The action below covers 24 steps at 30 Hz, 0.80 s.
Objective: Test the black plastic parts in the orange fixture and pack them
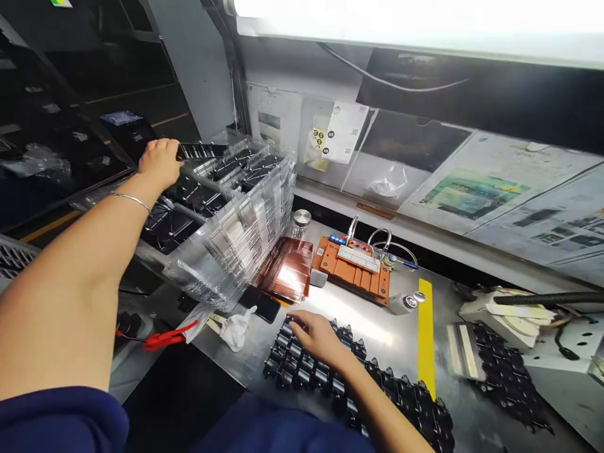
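Observation:
My left hand [163, 160] reaches out over a tall stack of clear plastic trays [245, 233]. Its fingers are closed on the near end of a black ribbed plastic part [202, 151], held above the tray's compartments. Similar black parts [172, 226] lie in the top tray. My right hand [318, 336] rests over the left end of a long array of black moulded parts [401, 393] on the metal bench. Its thumb and forefinger are apart and curve toward the parts; the other fingers are partly hidden.
Behind the array sits an orange fixture [353, 270] with metal hoops. Copper-coloured sheets [287, 270], a phone [262, 304], a crumpled white cloth [236, 328] and a lidded jar [301, 223] are beside the trays. Yellow tape [426, 340] and a machine [519, 314] are to the right. Red-handled pliers [167, 338] lie front left.

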{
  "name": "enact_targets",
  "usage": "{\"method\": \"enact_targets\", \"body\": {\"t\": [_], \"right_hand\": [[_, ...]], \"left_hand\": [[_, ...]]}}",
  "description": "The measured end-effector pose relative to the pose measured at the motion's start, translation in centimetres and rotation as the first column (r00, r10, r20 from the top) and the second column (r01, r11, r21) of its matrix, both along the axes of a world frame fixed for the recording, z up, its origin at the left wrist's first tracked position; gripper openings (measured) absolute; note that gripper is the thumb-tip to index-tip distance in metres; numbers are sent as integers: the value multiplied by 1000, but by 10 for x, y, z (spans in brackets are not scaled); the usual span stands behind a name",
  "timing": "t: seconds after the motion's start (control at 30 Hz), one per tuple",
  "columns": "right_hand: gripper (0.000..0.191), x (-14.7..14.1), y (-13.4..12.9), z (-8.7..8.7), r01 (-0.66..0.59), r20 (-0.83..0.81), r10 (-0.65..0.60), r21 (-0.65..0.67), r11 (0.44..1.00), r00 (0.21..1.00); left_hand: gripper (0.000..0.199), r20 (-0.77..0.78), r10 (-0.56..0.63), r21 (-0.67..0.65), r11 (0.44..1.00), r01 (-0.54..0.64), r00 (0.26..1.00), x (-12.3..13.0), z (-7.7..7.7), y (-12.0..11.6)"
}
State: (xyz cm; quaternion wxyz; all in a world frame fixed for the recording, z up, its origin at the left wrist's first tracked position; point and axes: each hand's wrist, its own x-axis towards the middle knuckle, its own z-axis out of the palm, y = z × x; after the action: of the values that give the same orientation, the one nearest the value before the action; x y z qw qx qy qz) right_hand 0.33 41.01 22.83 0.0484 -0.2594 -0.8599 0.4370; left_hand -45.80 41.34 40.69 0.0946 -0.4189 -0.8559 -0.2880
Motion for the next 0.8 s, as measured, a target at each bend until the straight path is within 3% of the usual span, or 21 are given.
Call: {"method": "enact_targets", "body": {"t": [0.1,0.17,0.23,0.3,0.37,0.47,0.53,0.6,0.67,0.77,0.8], "right_hand": [[31,-9,-4,3,-38,14,38,1,999,999],[30,-11,-4,4,-62,27,62,10,998,998],[29,-17,0,9,-75,8,75,39,996,997],[30,-31,4,23,-86,-60,94,119,989,994],[33,-58,5,49,-92,-182,146,275,957,972],[39,-120,0,97,-105,-362,353,555,825,863],[46,-167,-9,121,-132,-361,513,705,697,779],[52,-207,-18,131,-191,-249,614,806,560,749],[50,-232,-26,129,-236,-126,635,859,455,762],[49,-245,-27,117,-175,-115,559,881,439,821],[52,-248,-25,115,-158,-128,548,882,445,827]], "left_hand": [[72,-7,-29,59,998,30,1000,-3,0,-8],[72,-37,-92,86,992,95,995,14,1,-34],[71,-83,-191,91,976,198,978,48,-9,-75],[66,-167,-191,203,954,223,967,94,-38,-119],[76,-201,8,431,899,80,980,141,-83,-149],[93,-44,125,519,851,-85,991,187,-149,-152],[100,8,140,540,833,-122,990,196,-174,-138],[98,86,153,543,821,-175,985,196,-180,-128],[101,179,126,477,856,-198,976,196,-174,-128],[97,242,236,388,865,-317,941,203,-157,-133],[100,268,225,377,870,-317,937,204,-152,-134]]}}
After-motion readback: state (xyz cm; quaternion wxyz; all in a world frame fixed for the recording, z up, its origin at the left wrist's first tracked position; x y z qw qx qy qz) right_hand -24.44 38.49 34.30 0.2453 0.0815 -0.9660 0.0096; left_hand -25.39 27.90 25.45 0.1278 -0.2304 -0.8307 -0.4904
